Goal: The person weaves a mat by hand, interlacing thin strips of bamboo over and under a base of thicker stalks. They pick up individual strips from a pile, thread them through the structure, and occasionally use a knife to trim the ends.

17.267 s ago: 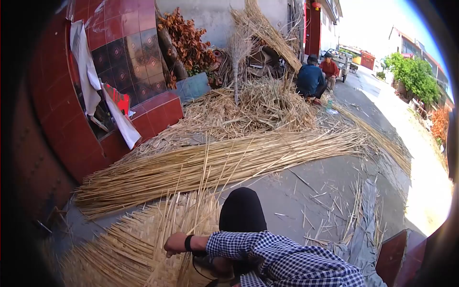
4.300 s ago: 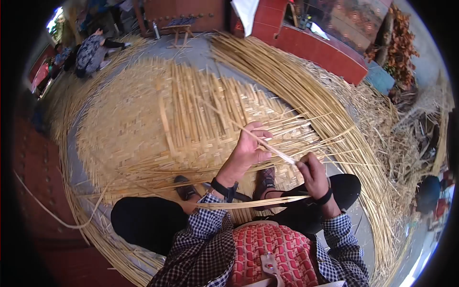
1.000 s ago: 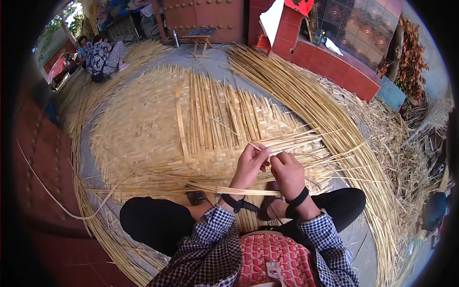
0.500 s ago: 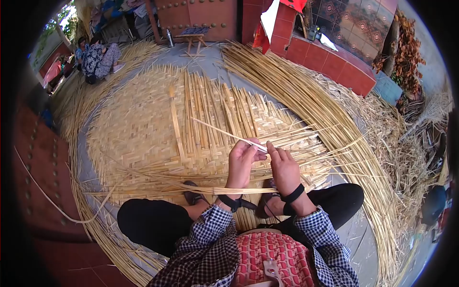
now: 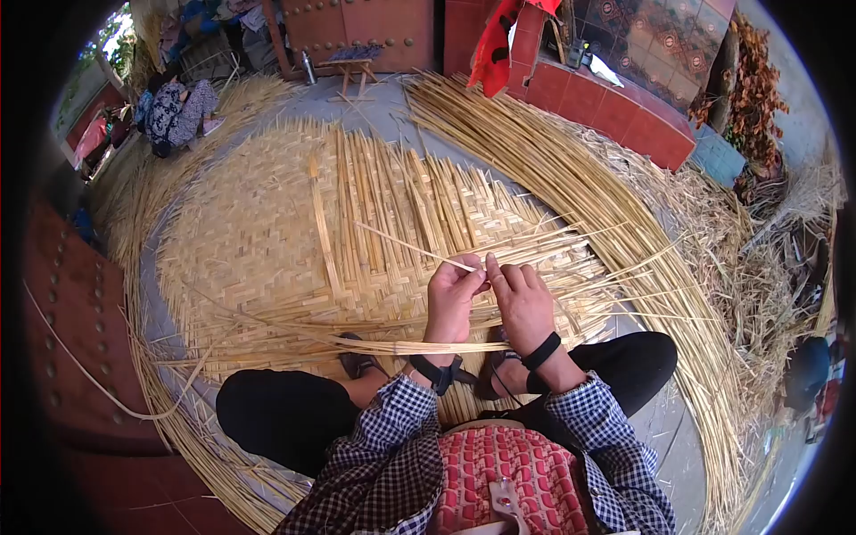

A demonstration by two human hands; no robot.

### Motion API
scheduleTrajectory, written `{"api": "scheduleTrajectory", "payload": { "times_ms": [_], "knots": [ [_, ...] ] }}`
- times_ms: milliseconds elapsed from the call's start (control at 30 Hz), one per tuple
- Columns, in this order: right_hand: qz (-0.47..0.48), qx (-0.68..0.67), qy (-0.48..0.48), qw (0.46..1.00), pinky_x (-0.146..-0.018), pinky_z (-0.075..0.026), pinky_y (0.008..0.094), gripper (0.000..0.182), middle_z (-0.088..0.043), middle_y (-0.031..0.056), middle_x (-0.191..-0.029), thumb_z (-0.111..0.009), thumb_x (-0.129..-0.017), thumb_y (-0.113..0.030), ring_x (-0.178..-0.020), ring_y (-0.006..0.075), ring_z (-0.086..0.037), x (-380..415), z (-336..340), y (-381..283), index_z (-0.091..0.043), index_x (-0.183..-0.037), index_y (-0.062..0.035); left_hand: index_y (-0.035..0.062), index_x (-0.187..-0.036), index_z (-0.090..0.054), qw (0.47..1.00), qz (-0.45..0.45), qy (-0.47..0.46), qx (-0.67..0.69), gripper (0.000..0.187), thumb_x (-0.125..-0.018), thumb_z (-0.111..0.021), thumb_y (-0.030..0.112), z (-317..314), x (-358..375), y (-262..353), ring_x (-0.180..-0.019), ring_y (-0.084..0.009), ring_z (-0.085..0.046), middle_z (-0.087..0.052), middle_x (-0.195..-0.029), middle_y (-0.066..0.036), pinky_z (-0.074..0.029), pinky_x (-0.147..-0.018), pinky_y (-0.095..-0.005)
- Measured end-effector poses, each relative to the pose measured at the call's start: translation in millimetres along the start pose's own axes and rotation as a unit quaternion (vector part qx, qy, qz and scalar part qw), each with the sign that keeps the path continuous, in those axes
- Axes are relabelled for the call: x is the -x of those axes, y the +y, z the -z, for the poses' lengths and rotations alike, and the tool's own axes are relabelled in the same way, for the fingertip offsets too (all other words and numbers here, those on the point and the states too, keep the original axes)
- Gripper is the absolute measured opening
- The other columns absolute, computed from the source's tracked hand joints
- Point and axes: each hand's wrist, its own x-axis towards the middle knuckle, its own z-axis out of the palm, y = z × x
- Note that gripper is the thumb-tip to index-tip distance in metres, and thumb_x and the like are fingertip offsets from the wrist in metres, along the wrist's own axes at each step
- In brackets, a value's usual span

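Note:
A thin pale reed strip (image 5: 406, 242) is pinched between the thumb and fingers of my left hand (image 5: 453, 301), its long end pointing up and left over the mat. My right hand (image 5: 524, 303) is closed at the strip's near end, index finger against it and the other fingers curled; its thumb is mostly hidden. Both hands are close together above a large woven reed mat (image 5: 241, 214). A longer split reed (image 5: 401, 345) passes across my wrists. Loose flat reeds (image 5: 374, 201) lie on the mat beyond my hands.
Bundled reeds (image 5: 571, 169) curve around the mat's right side. Straw scraps (image 5: 722, 241) pile up farther right. A small stool (image 5: 355, 69) and a metal flask (image 5: 308, 68) stand by the red door (image 5: 357, 31). Another person (image 5: 174, 116) sits at the far left.
My right index finger has shifted slightly left and up along the strip, closer to my left hand. The strip's far end has moved little. The view has tilted slightly.

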Motion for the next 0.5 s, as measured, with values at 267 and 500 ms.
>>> {"api": "scheduleTrajectory", "payload": {
  "times_ms": [267,500],
  "knots": [
    [0.024,-0.001,0.027,0.999,-0.074,-0.047,0.0325,0.058,-0.056,0.0032,-0.094,-0.057,-0.083,-0.014,-0.088,0.0203,-0.055,1.8,-1.3,2.4,-0.053,-0.14,-0.0055,-0.0012,-0.112,-0.059,0.999,0.0,0.016,0.049,0.021,-0.104,-0.047,0.015,5.6,1.3,1.3,-0.087,-0.0211,-0.068,-0.067,-0.099,-0.012,-0.057,-0.08,-0.0384],
    [0.051,-0.011,0.023,0.998,-0.073,-0.047,0.0323,0.059,-0.055,0.0027,-0.093,-0.056,-0.082,-0.013,-0.086,0.0198,-0.054,11.4,-0.5,5.7,-0.054,-0.141,-0.0064,0.001,-0.109,-0.057,0.996,-0.029,0.071,0.034,0.025,-0.105,-0.045,0.022,27.8,-8.5,0.7,-0.079,-0.0215,-0.068,-0.067,-0.092,-0.012,-0.059,-0.069,-0.036]
  ]
}}
